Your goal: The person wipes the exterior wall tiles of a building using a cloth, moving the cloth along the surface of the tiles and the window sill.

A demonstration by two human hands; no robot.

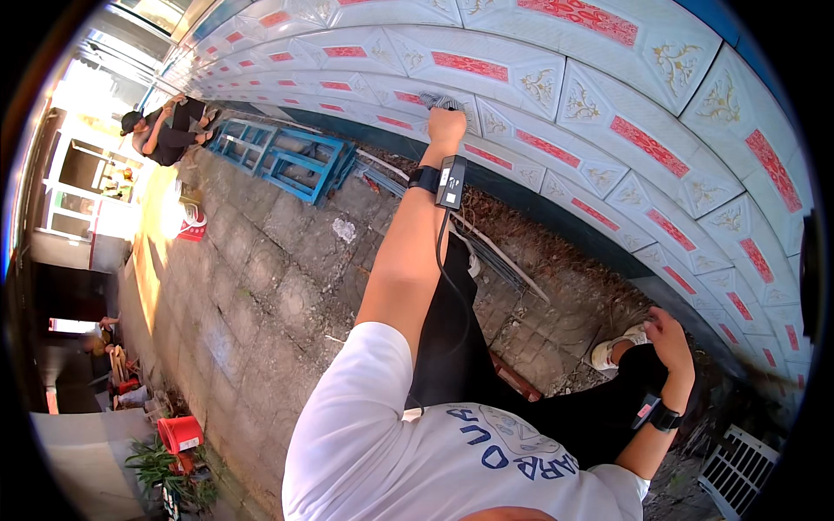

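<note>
My left hand (447, 127) is closed in a fist around a grey striped cloth (440, 101). The arm is stretched out, and the cloth lies against the tiled wall (541, 84). White tiles with red patterned panels and gold scrollwork cover this wall. My right hand (670, 342) is empty beside my bent knee (642, 365), its fingers loosely apart; whether it rests on the leg I cannot tell. Both wrists wear black straps with small devices, and a cable runs from the left device (450, 182).
Blue metal frames (303, 163) lie along the wall's foot, with thin rods and a pale pole (508, 257) nearer me. Another person (166, 130) sits low at the far end. A red-and-white bucket (191, 223), a red bucket (179, 434) and a white plastic grate (739, 465) stand about.
</note>
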